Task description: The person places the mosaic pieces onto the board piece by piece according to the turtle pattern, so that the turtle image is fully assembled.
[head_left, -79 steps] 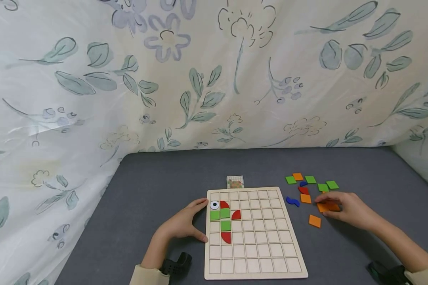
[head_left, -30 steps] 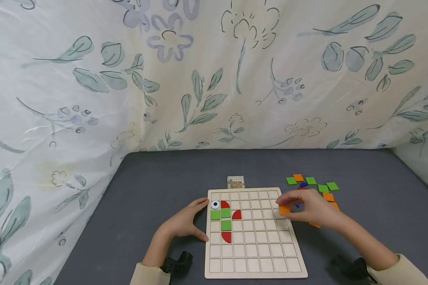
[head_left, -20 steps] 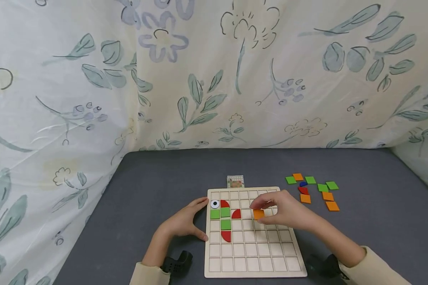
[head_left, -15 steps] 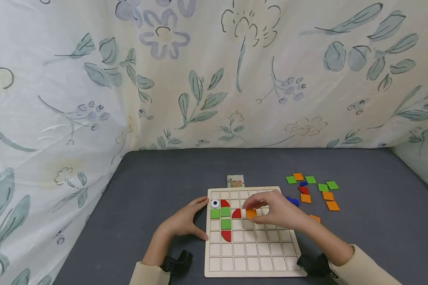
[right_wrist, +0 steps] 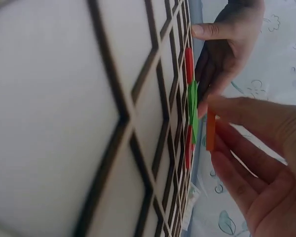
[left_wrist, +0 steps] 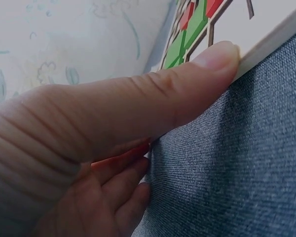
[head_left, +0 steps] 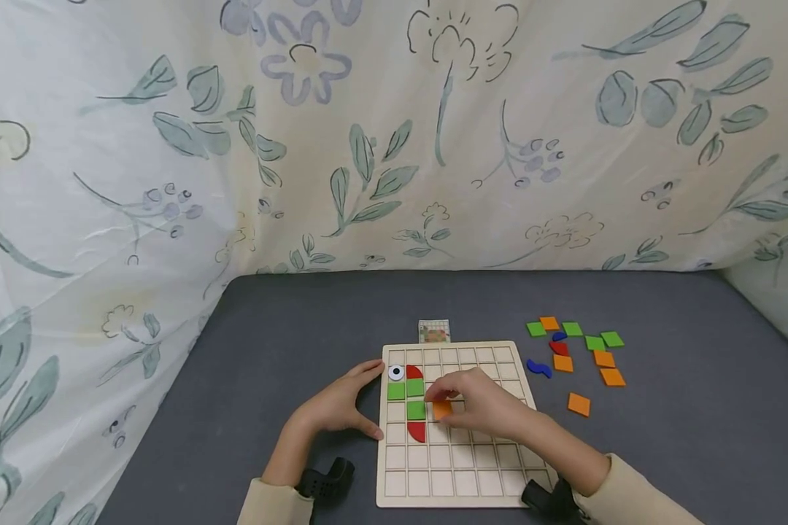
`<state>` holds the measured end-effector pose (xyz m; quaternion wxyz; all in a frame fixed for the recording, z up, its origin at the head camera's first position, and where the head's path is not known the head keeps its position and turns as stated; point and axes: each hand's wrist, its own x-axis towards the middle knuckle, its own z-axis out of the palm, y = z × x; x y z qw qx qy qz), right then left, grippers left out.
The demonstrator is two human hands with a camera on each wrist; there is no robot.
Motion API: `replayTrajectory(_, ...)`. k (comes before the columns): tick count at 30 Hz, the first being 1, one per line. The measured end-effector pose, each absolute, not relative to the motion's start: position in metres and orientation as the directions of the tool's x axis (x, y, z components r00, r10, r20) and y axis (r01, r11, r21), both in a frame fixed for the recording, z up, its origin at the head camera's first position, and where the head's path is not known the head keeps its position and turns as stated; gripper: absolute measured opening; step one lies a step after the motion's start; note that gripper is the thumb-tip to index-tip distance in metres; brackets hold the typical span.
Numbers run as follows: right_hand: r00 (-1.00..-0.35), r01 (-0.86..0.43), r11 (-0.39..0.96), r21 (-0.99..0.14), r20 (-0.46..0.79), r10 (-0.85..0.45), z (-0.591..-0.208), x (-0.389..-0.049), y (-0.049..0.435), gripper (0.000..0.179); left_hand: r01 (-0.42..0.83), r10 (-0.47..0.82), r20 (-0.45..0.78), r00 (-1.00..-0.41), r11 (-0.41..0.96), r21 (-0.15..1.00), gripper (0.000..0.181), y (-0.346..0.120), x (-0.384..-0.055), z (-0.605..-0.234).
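Note:
My right hand [head_left: 482,401] pinches an orange square tile [head_left: 442,410] between thumb and fingers, above the wooden grid board [head_left: 466,493]. In the right wrist view the tile [right_wrist: 210,131] is edge-on and held a little off the board. Just left of it in the head view lie green square tiles [head_left: 416,410] and a red quarter-round tile [head_left: 416,432] set in cells, with an eye tile [head_left: 396,373] near the top left. Another red tile is hidden behind the right fingers. My left hand [head_left: 338,405] touches the board's left edge, thumb [left_wrist: 187,89] and fingers extended.
Right of the board lie loose tiles: several orange squares [head_left: 579,404], several green squares [head_left: 612,339], a red piece [head_left: 558,348] and a wavy blue piece [head_left: 539,368]. A small picture card [head_left: 434,331] lies at the board's far edge. Grey cloth covers the table [head_left: 315,313].
My right hand has picked an orange tile from the loose tiles and carried it left over the board, lately a little nearer to me. The left hand stays at the board's edge.

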<state>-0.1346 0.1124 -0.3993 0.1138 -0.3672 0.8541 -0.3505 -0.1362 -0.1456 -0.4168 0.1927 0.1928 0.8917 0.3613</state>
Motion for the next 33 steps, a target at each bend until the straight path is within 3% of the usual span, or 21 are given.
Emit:
replayTrajectory(8,-0.721,-0.562,0.518,-0.645,0.076,-0.689,-0.407,-0.139,0.103,0.022,0.203,0.484,-0.207,-0.85,0.665,0.719,0.104,-0.146,-0.136,-0.415)
replayTrajectory(26,-0.695,-0.587,0.517,-0.623,0.06,-0.716,-0.407,-0.14,0.101,0.025,0.2,0.488,-0.21,-0.848,0.659,0.725,0.103,-0.146,-0.137,-0.414)
replayTrajectory(33,-0.684,-0.562,0.497,-0.661,0.034,-0.728,-0.401,-0.138,0.106,0.027,0.209,0.488,-0.203,-0.849,0.663,0.719,0.104,-0.146,-0.138,-0.418)
